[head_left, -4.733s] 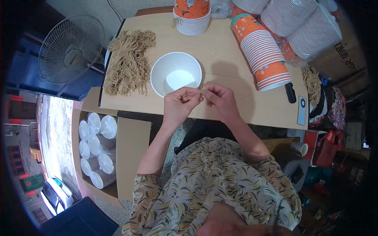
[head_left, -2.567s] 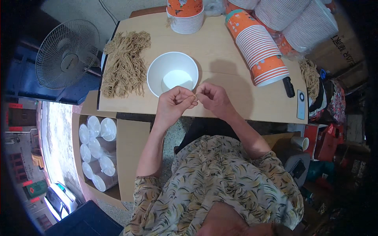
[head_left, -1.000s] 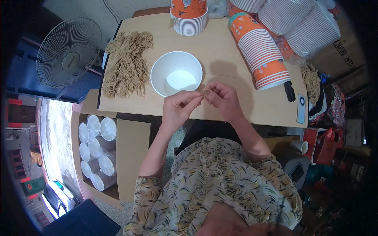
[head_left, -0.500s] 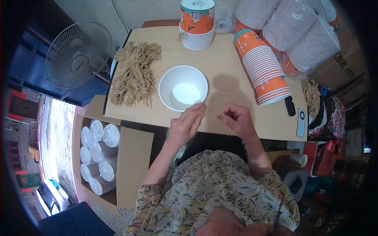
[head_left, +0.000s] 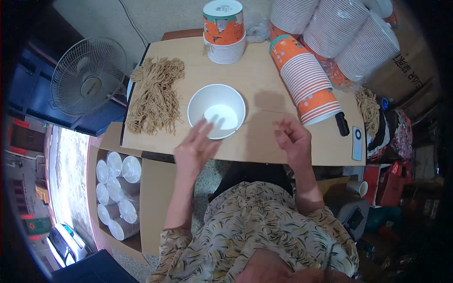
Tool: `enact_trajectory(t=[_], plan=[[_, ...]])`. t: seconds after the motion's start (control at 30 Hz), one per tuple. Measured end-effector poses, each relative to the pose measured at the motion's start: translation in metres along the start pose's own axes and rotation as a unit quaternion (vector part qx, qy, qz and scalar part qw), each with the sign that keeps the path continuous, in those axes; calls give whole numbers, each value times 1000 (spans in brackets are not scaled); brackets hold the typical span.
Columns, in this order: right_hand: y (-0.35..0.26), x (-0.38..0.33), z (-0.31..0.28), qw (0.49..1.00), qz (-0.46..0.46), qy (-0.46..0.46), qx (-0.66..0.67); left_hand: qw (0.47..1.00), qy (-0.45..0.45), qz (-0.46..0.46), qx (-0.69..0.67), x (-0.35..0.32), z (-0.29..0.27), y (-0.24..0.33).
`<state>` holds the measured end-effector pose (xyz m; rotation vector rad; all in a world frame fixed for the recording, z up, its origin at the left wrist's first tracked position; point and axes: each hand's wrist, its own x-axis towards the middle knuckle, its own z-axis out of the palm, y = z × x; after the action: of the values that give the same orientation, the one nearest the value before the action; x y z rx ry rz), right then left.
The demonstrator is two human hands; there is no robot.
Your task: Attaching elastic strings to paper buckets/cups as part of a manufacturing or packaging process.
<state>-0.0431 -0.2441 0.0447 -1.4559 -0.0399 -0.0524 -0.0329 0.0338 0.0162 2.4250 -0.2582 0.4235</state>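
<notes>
A white paper tub [head_left: 216, 111] stands upright on the table with its mouth up and nothing visible inside. My left hand [head_left: 195, 147] is at its near left rim, fingers spread and smeared by motion, holding nothing that I can see. To the right of the tub, my right hand [head_left: 296, 143] hovers over the table's front part with fingers curled toward the thumb. Anything between those fingertips is too small to make out. A bundle of tan cords [head_left: 157, 96] lies on the table's left side.
Stacked orange and white tubs [head_left: 224, 30] stand at the back. A long tub stack [head_left: 306, 78] lies on the right, beside a black object [head_left: 342, 124]. Bagged tubs [head_left: 335, 30] fill the back right. Left are a fan [head_left: 89, 78] and a carton [head_left: 158, 203] of wrapped cups.
My hands have moved apart: the left went left and its fingers spread, the right shifted slightly right. The whole view has shifted a little.
</notes>
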Motion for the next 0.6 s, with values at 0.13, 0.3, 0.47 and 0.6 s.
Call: enact_trajectory(t=[0.13,0.3,0.47,0.6], plan=[[-5,5,-6,999,0,20,28,995,11,43,89,10,-18,-25],[-3,14,2,981,-7,-52,189,991,-11,103,90,23,16,1],[12,20,-13,980,11,-49,191,991,29,130,27,28,56,31],[17,12,-21,976,4,-59,208,976,-100,170,-89,-8,90,36]])
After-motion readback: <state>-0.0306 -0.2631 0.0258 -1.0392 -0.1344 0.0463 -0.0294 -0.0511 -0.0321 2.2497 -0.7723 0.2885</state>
